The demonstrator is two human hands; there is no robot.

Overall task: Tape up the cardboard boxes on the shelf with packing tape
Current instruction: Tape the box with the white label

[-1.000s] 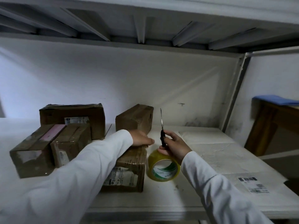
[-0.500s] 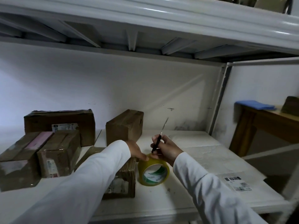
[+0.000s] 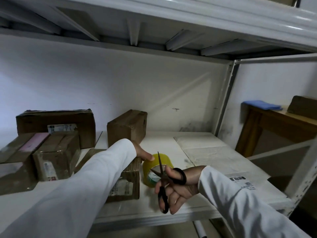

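Note:
A yellow roll of packing tape (image 3: 151,170) stands on edge on the white shelf (image 3: 214,162), right beside a small cardboard box (image 3: 127,182). My left hand (image 3: 143,152) rests on top of that box, with the thumb touching the roll. My right hand (image 3: 178,188) holds black-handled scissors (image 3: 163,179) in front of the roll, blades parted and pointing up, thumb through one loop. Several more cardboard boxes stand to the left and behind: one at the back middle (image 3: 127,126), a wide one at back left (image 3: 54,124), two at the left (image 3: 56,155).
The shelf above (image 3: 171,19) hangs low overhead. A white upright post (image 3: 224,98) marks the shelf's right end. A shipping label (image 3: 241,182) lies near the right front edge. A wooden table (image 3: 277,124) with a blue cloth (image 3: 262,104) stands beyond to the right.
My right hand has pulled back from the tape roll toward the shelf's front edge and turned palm up. The scissor blades, closed before, are now parted. The camera has tilted up.

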